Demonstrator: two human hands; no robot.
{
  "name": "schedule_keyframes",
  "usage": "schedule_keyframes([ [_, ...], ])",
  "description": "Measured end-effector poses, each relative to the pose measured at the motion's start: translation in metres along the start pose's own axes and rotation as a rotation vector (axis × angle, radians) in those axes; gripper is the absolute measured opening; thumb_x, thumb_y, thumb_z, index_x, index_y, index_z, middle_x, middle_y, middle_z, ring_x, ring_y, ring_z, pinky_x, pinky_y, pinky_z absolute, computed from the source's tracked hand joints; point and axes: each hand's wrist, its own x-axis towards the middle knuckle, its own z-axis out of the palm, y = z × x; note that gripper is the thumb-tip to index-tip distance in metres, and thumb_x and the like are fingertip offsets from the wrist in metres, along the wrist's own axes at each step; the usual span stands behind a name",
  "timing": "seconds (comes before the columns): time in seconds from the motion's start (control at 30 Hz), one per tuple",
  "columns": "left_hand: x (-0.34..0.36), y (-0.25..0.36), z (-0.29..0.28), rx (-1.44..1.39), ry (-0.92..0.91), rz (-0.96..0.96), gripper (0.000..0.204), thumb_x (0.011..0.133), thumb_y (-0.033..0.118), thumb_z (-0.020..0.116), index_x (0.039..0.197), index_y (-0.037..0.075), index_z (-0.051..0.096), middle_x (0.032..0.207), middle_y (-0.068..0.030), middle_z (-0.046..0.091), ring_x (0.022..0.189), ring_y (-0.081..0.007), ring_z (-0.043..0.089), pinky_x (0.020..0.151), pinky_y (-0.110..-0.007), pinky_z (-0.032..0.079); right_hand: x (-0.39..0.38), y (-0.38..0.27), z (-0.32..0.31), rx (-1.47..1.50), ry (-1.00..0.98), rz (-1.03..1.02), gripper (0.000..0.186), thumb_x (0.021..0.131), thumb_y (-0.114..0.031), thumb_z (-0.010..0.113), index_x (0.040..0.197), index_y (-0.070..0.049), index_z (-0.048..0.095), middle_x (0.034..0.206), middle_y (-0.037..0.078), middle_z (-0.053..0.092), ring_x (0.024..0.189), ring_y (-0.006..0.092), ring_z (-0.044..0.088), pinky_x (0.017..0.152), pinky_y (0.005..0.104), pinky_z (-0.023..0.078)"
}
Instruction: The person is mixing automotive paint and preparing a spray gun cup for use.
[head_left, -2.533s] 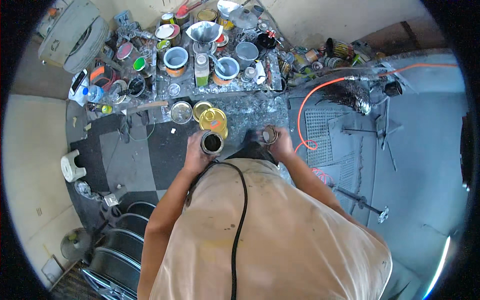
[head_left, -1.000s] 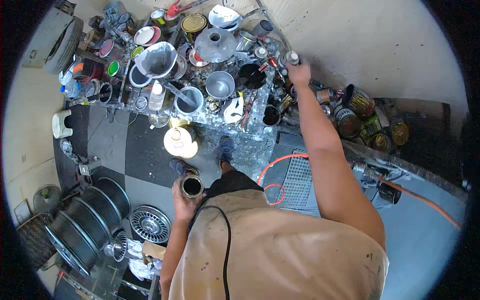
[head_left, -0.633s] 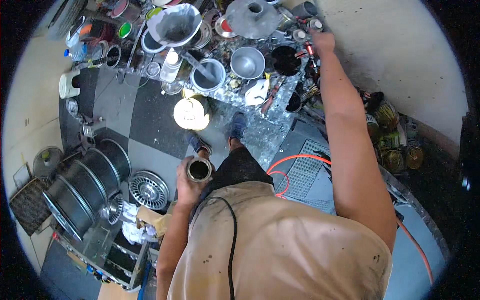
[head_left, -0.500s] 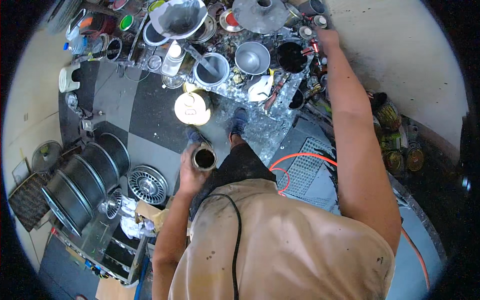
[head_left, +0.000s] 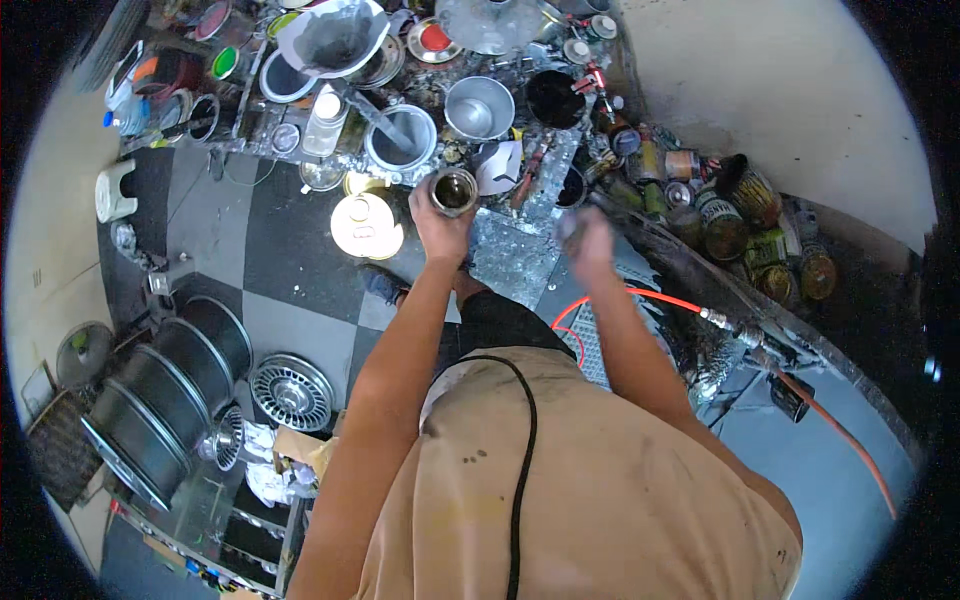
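My left hand (head_left: 438, 228) is closed round a small open jar (head_left: 454, 190) with dark liquid inside. It is upright at the near edge of the cluttered workbench, close to a grey paint tin (head_left: 401, 140) with a broad flat stirring stick (head_left: 378, 118) standing in it. My right hand (head_left: 592, 243) is smeared by motion, near the bench's right corner. A dark greyish thing shows at its fingers, too blurred to name. Beside the jar are an empty metal pot (head_left: 480, 108) and a crumpled white paper (head_left: 498, 168). A black-filled tin (head_left: 555, 99) and a red-handled spray gun (head_left: 594, 80) are farther right.
Cans and bottles crowd the right side (head_left: 720, 215). An orange air hose (head_left: 650, 294) crosses at right. A pale-lidded tin (head_left: 366, 226) stands on the checkered floor. At left are stacked dark wheel rims (head_left: 165, 385), a silver hubcap (head_left: 290, 391) and a white stool (head_left: 116, 192).
My left hand has carried the jar forward and right to the bench edge. My right hand has drawn back from the bottles at the far right, toward me and leftward.
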Motion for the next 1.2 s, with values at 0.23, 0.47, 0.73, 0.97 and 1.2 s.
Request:
schedule_keyframes([
  [0.23, 0.010, -0.026, 0.038, -0.024, -0.057, -0.083, 0.086, 0.063, 0.009, 0.085, 0.137, 0.001, 0.042, 0.130, -0.0209, 0.050, 0.117, -0.0393, 0.051, 0.102, -0.044, 0.042, -0.094, 0.097, 0.037, -0.031, -0.124, 0.531, 0.027, 0.091, -0.024, 0.067, 0.110, -0.005, 0.062, 0.099, 0.009, 0.063, 0.080, 0.0233, 0.060, 0.073, 0.0393, 0.058],
  [0.47, -0.010, -0.054, -0.035, 0.156, -0.339, -0.089, 0.089, 0.069, 0.014, 0.083, 0.142, 0.000, 0.036, 0.128, -0.0232, 0.050, 0.120, -0.0415, 0.051, 0.103, -0.044, 0.044, -0.003, 0.093, 0.024, 0.083, 0.065, 0.295, 0.025, 0.089, -0.016, 0.066, 0.111, -0.004, 0.065, 0.095, 0.011, 0.068, 0.076, 0.0218, 0.064, 0.061, 0.0330, 0.054],
  [0.73, -0.088, -0.084, -0.208, 0.260, -0.650, -0.527, 0.052, 0.081, 0.022, 0.075, 0.126, 0.003, 0.058, 0.112, -0.0151, 0.067, 0.094, -0.0313, 0.065, 0.085, -0.039, 0.053, 0.090, 0.106, 0.006, -0.635, 0.280, 0.106, 0.057, 0.077, -0.022, 0.079, 0.125, -0.004, 0.054, 0.105, 0.015, 0.066, 0.085, 0.0293, 0.065, 0.067, 0.0369, 0.056],
  [0.97, -0.229, -0.174, -0.325, 0.218, -0.525, -0.929, 0.042, 0.083, 0.025, 0.075, 0.117, 0.004, 0.060, 0.098, -0.0118, 0.069, 0.078, -0.0268, 0.066, 0.072, -0.037, 0.053, 0.067, 0.005, 0.025, -0.642, 0.332, -0.257, 0.078, 0.070, -0.028, 0.083, 0.136, -0.008, 0.047, 0.135, 0.021, 0.049, 0.109, 0.0394, 0.059, 0.089, 0.0444, 0.052],
  [1.2, -0.234, -0.129, -0.301, 0.289, -0.552, -0.832, 0.042, 0.084, 0.024, 0.073, 0.122, 0.010, 0.059, 0.102, -0.0098, 0.070, 0.085, -0.0259, 0.066, 0.075, -0.037, 0.052, 0.098, -0.084, 0.060, -0.689, 0.179, -0.829, 0.103, 0.059, -0.021, 0.091, 0.146, -0.010, 0.037, 0.141, 0.021, 0.042, 0.126, 0.0363, 0.048, 0.104, 0.0451, 0.043],
])
